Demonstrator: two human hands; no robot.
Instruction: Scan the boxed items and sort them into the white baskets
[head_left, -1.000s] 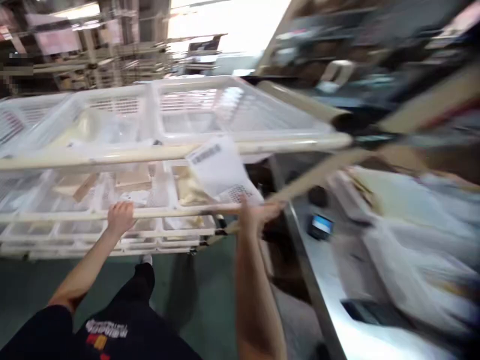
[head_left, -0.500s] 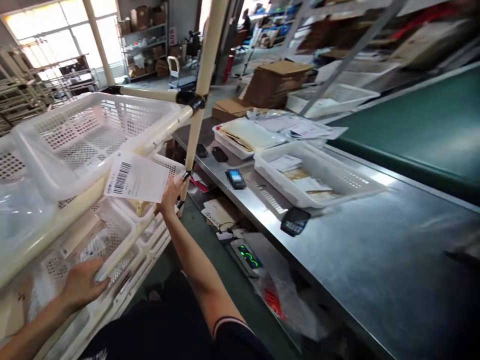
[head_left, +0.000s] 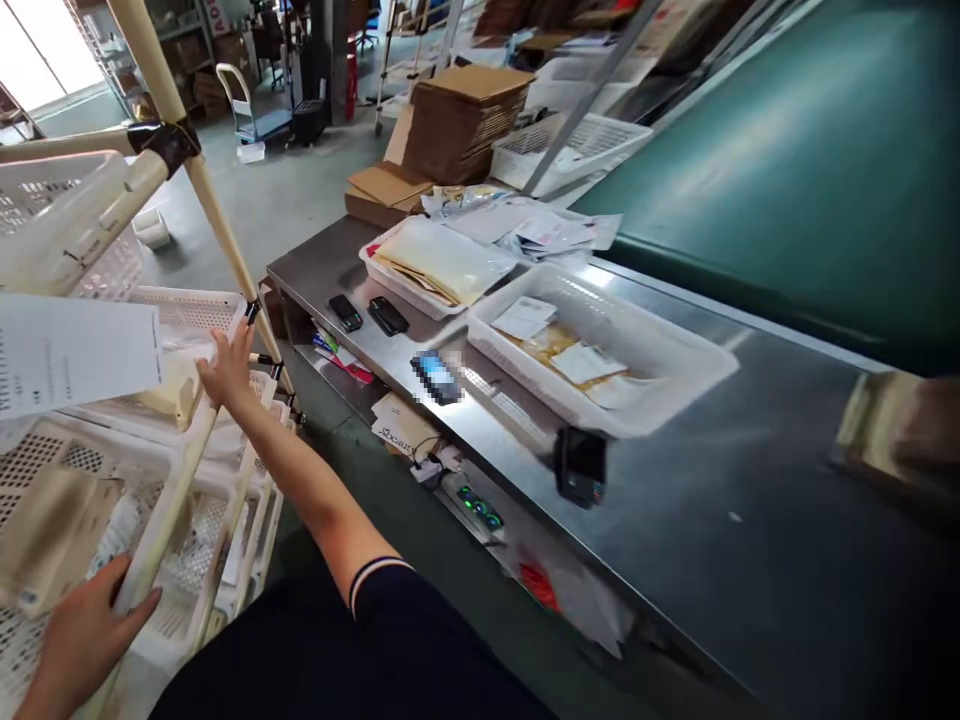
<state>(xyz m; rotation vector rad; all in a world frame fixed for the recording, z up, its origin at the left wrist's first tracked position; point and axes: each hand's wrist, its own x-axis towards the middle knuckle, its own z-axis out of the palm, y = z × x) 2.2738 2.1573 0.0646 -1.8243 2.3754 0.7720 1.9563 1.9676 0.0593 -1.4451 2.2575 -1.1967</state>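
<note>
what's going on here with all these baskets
A person is at a rack of white baskets. The left hand is around a rail; the right hand is farther along it, near the corner post. On the metal table are dark handheld devices and two white trays with flat packets.

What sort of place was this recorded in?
Probably a packing or sorting area in a warehouse: a tube-framed rack holds plastic baskets, a metal table bears white trays of flat packets, and cardboard is stacked behind.
</note>
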